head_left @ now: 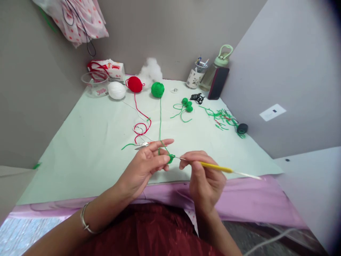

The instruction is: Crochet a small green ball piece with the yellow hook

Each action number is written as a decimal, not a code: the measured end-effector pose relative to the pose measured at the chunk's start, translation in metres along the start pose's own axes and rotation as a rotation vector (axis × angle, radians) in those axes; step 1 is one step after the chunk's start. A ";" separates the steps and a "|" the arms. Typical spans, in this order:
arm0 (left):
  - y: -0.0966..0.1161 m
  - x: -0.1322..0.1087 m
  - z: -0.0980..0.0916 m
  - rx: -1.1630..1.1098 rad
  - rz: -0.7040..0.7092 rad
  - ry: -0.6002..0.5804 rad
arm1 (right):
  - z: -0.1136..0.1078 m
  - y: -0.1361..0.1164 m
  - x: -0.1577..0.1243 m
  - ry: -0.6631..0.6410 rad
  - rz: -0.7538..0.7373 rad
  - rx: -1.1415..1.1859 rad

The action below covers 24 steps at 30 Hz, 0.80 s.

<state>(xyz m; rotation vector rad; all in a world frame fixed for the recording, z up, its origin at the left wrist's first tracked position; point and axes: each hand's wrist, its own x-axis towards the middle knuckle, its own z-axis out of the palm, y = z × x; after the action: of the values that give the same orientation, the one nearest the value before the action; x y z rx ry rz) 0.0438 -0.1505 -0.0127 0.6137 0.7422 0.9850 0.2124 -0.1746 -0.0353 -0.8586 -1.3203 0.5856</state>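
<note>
My left hand (149, 160) pinches a small piece of green crochet (171, 159) between thumb and fingers, above the table's near edge. Over its raised index finger runs a green strand that leads back to the green yarn ball (157, 90). My right hand (205, 174) is closed like a pen grip around a crochet hook (217, 167) with a yellow handle. The hook's metal tip meets the green piece at its right side. Just behind my left hand lie scissors (144, 145), partly hidden by the fingers.
Red yarn (135, 84), white yarn (116, 90), stuffing (150, 73) and a clear plastic cup (95, 87) stand at the back. Small green balls (188, 105), a black claw clip (197, 98), yarn scraps (222, 116), a phone (218, 83) and a bottle (213, 73) are on the right.
</note>
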 end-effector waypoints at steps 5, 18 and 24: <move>0.002 -0.002 0.002 0.097 0.082 0.009 | 0.003 0.001 0.007 0.045 0.223 0.295; -0.006 0.000 0.009 0.063 0.111 0.014 | 0.010 0.006 -0.006 -0.061 -0.274 -0.353; -0.005 0.006 0.002 -0.098 -0.015 -0.002 | 0.005 0.005 0.003 0.009 -0.096 -0.112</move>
<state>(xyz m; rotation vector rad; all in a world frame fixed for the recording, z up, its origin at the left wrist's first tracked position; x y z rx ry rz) 0.0502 -0.1471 -0.0165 0.5230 0.6916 1.0011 0.2087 -0.1680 -0.0375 -0.8828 -1.3880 0.4352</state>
